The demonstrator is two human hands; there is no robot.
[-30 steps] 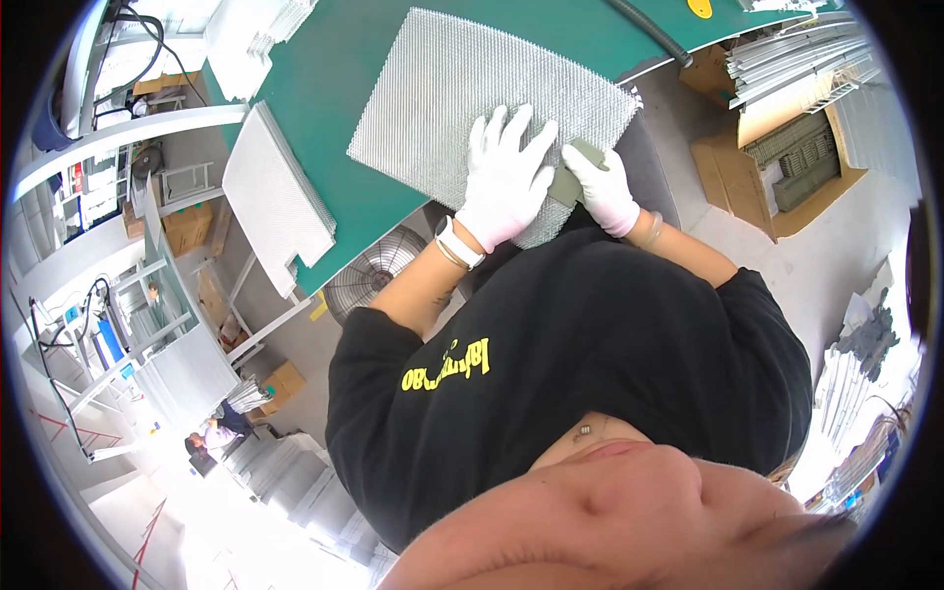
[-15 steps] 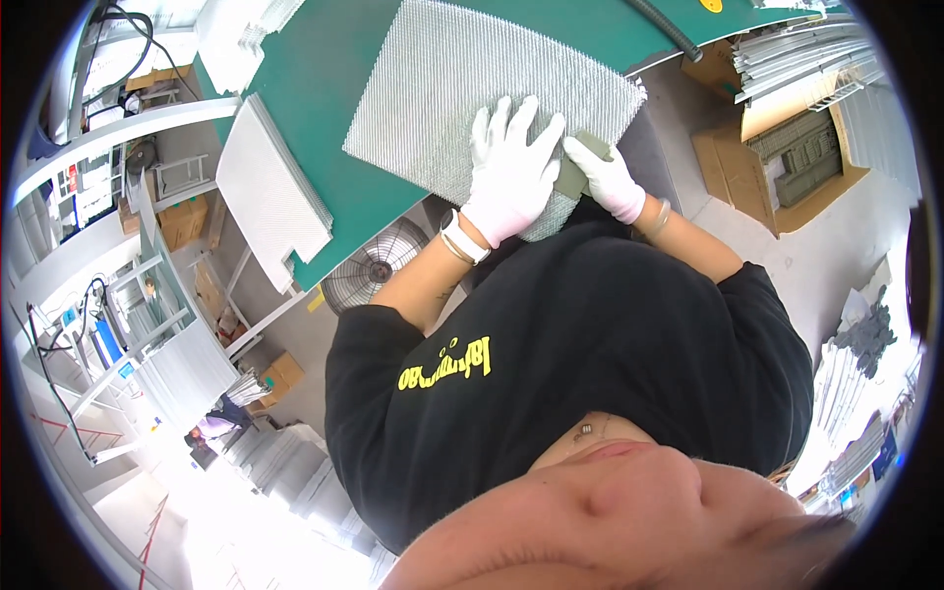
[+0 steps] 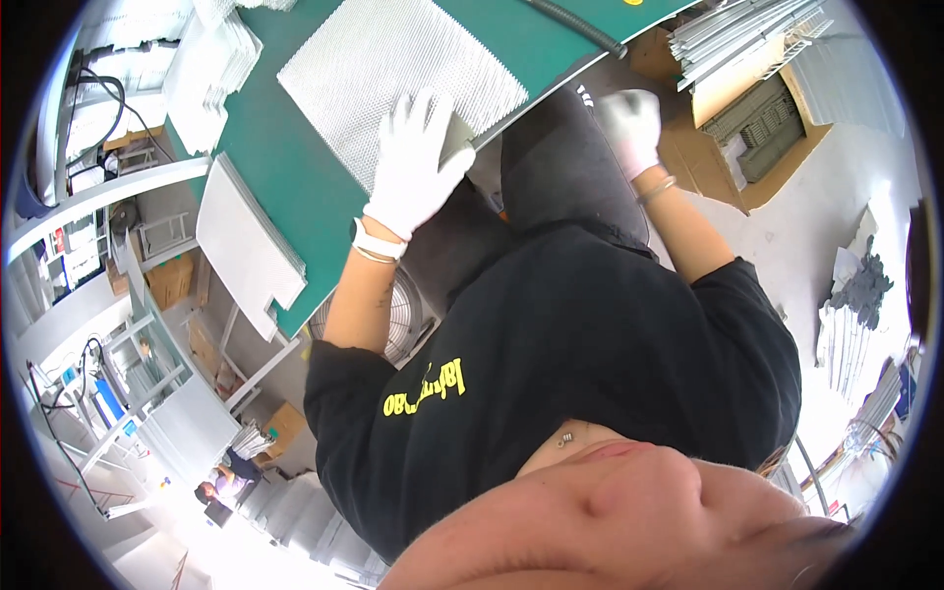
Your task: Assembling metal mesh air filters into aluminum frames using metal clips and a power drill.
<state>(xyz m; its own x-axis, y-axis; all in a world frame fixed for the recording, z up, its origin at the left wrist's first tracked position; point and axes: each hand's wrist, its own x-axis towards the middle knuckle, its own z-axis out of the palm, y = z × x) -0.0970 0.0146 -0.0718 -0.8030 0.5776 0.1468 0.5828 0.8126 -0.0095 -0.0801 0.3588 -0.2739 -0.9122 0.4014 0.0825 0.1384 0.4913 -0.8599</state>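
Right hand [image 3: 630, 130] near carton [image 3: 706, 165], grey-green blocks [image 3: 769, 145] inside

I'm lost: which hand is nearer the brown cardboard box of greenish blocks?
Right. The right hand is just left of the box; the left hand is farther left, at the silver mesh sheet.

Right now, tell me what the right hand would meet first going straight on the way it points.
Probably the near edge of the green table, close to the end of the black hose. The right hand is blurred and its height unclear, so it might pass over or under.
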